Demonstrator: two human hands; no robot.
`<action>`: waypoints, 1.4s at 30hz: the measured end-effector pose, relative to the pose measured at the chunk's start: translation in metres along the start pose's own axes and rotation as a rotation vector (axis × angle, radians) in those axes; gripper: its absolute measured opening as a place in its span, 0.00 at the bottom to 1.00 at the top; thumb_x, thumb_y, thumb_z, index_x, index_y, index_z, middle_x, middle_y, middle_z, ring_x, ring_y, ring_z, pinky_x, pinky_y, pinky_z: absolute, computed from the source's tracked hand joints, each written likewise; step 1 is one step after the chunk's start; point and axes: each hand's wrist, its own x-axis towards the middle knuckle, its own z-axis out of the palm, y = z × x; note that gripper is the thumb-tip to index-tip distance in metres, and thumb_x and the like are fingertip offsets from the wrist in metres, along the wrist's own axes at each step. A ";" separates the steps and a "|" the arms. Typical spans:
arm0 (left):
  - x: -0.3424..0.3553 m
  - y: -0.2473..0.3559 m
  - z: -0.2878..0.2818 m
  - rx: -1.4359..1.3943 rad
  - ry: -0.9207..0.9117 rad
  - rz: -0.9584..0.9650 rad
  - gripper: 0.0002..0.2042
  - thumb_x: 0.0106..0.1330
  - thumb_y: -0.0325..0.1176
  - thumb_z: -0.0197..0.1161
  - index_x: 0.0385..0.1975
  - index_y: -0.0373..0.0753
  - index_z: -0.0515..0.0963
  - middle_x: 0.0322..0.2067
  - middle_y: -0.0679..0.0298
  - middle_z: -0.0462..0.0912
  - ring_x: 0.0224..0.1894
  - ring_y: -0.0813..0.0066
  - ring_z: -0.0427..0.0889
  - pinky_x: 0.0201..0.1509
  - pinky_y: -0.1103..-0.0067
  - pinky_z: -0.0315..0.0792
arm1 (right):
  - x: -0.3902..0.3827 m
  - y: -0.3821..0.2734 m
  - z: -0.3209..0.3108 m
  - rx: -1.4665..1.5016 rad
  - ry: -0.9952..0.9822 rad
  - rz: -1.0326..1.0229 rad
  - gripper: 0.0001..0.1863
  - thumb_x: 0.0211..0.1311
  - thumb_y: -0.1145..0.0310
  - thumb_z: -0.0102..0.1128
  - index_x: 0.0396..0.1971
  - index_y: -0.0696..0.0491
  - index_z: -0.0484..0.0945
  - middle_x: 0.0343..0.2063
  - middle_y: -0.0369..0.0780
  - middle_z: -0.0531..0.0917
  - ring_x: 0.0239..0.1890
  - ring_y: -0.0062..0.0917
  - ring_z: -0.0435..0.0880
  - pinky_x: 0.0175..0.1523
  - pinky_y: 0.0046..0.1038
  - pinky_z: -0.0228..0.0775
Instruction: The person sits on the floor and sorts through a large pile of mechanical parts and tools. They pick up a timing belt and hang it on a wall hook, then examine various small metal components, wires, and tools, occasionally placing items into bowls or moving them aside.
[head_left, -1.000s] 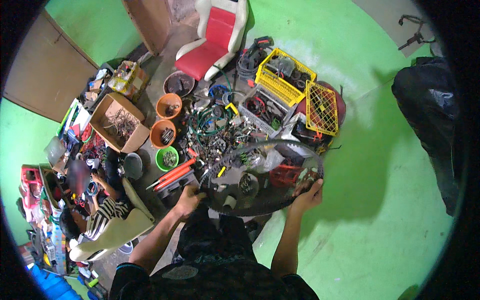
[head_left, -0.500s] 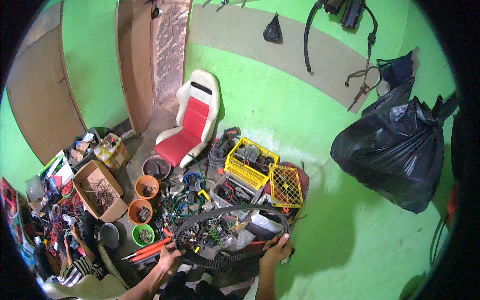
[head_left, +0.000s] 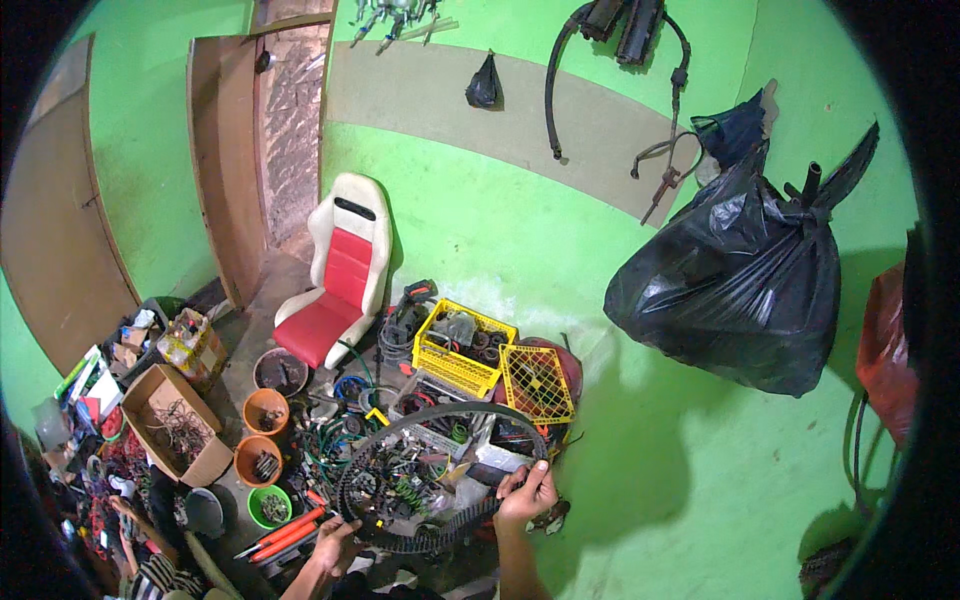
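Note:
A black toothed belt forms a wide loop low in the middle of the view, above the clutter. My left hand grips its lower left side with thumb and fingers pinched round it. At the loop's right side, my right hand grips it with thumb up and fingers curled. Seen through and round the loop are a pile of mixed parts and wires, orange tools and a green bucket.
A red-and-white seat stands by the wall, near yellow crates, orange buckets and a cardboard box. A partly hidden person in stripes is lower left. A black bag hangs right; a doorway is behind.
The view has tilted up, showing more wall and hanging bags. Both hands still hold the belt, now lower in the picture; the right hand has come slightly higher than before relative to the left.

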 end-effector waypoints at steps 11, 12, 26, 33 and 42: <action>0.042 -0.046 -0.039 -0.415 -0.012 -0.007 0.24 0.62 0.29 0.56 0.59 0.45 0.62 0.54 0.54 0.72 0.59 0.53 0.69 0.58 0.48 0.64 | 0.001 0.007 0.023 0.029 0.057 -0.016 0.19 0.73 0.61 0.46 0.21 0.55 0.64 0.12 0.35 0.66 0.07 0.16 0.62 0.10 0.22 0.56; 0.050 -0.043 -0.039 -0.344 -0.002 0.027 0.20 0.61 0.31 0.57 0.54 0.44 0.66 0.47 0.58 0.74 0.52 0.58 0.71 0.52 0.55 0.66 | 0.000 0.005 0.030 0.029 0.058 -0.023 0.19 0.73 0.61 0.46 0.21 0.55 0.64 0.12 0.35 0.66 0.07 0.16 0.62 0.11 0.22 0.56; 0.125 0.018 -0.052 -0.105 -0.249 -0.424 0.26 0.65 0.47 0.54 0.57 0.35 0.67 0.51 0.52 0.73 0.49 0.52 0.72 0.55 0.57 0.67 | -0.020 0.022 0.078 -0.282 0.216 -0.205 0.17 0.71 0.64 0.50 0.34 0.65 0.77 0.15 0.36 0.74 0.13 0.15 0.70 0.18 0.24 0.63; 0.136 0.017 -0.036 0.124 -0.218 -0.144 0.13 0.64 0.36 0.52 0.43 0.36 0.75 0.42 0.57 0.78 0.45 0.57 0.76 0.51 0.61 0.71 | -0.030 -0.002 0.058 -0.318 0.232 -0.269 0.20 0.70 0.62 0.52 0.48 0.65 0.76 0.16 0.36 0.75 0.14 0.14 0.70 0.18 0.22 0.63; 0.129 0.030 -0.043 0.049 -0.186 -0.118 0.16 0.60 0.27 0.55 0.48 0.32 0.73 0.46 0.54 0.78 0.46 0.60 0.78 0.50 0.67 0.74 | -0.048 0.021 0.058 -0.578 0.235 -0.143 0.23 0.69 0.54 0.52 0.39 0.63 0.78 0.15 0.36 0.76 0.14 0.19 0.72 0.21 0.27 0.66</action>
